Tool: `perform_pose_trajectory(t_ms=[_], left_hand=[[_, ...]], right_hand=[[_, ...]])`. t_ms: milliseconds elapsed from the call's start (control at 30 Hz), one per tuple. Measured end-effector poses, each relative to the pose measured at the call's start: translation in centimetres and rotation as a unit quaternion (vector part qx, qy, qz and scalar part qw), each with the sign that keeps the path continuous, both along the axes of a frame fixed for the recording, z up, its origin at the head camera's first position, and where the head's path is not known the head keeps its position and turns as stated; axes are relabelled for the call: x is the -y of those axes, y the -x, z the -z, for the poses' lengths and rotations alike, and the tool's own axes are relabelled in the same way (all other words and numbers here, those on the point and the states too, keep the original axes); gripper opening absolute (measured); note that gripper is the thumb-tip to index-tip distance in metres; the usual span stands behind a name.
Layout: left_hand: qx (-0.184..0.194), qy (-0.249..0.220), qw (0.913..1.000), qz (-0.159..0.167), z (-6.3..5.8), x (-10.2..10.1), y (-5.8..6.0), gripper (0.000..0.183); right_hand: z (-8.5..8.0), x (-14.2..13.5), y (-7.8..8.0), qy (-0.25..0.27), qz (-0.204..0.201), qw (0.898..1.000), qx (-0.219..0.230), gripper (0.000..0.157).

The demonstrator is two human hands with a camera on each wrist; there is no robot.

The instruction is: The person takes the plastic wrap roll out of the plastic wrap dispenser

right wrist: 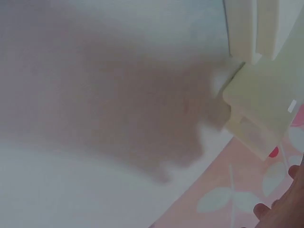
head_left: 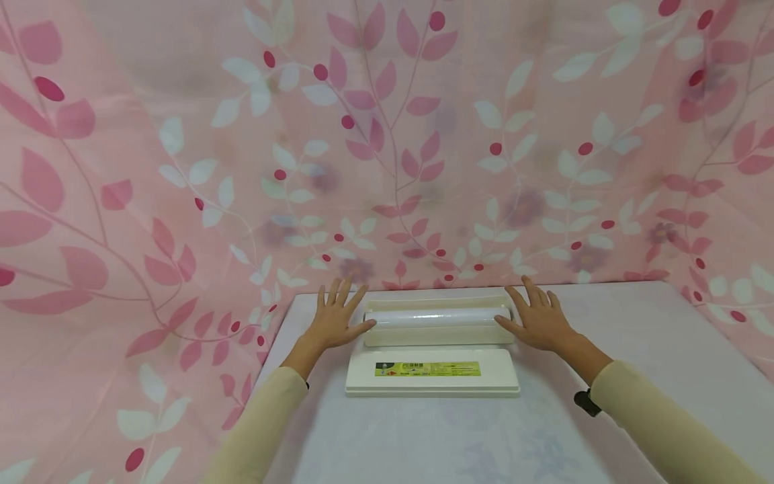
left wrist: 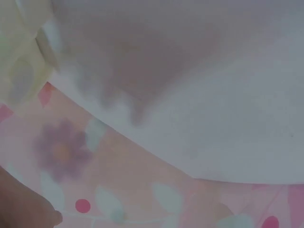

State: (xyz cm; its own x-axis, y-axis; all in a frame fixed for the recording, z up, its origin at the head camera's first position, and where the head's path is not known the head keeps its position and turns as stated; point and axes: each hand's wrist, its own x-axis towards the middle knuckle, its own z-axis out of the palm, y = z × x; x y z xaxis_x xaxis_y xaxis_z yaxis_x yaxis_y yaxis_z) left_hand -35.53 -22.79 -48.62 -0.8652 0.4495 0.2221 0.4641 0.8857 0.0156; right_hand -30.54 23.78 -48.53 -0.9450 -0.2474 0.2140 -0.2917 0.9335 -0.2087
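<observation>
A white roll of cling film lies lengthwise in an open cream box near the table's far edge. In front of the box sits its white lid, bearing a green-yellow label. My left hand spreads its fingers at the box's left end, thumb pointing at the roll's end. At the other end my right hand is likewise spread, its thumb over the box's right corner. Whether the thumbs touch the roll is unclear. Each wrist view catches part of a hand and a box end, the right one also the lid.
A pale cloth covers the table, on which the hands cast shadows. Pink leaf-patterned curtain hangs behind the table and along its sides, close beyond the box.
</observation>
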Motion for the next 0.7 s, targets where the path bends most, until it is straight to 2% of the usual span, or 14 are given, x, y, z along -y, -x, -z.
perform_pose_trajectory(t_ms=[233, 467, 700], left_hand=[[0.034, 0.014, 0.9993, -0.002, 0.7, -1.0, 0.2, 0.086], [0.049, 0.012, 0.9987, 0.003, 1.1, -1.9, 0.3, 0.087], [0.084, 0.009, 0.9963, 0.014, 1.3, -2.2, 0.9, 0.088]], right_hand=[[-0.1, 0.8, 0.4, 0.003, -0.008, 1.0, 0.011, 0.075], [-0.1, 1.8, 1.4, 0.002, -0.034, 0.999, -0.011, 0.073], [-0.3, 2.7, 2.4, 0.023, -0.05, 0.998, -0.014, 0.075]])
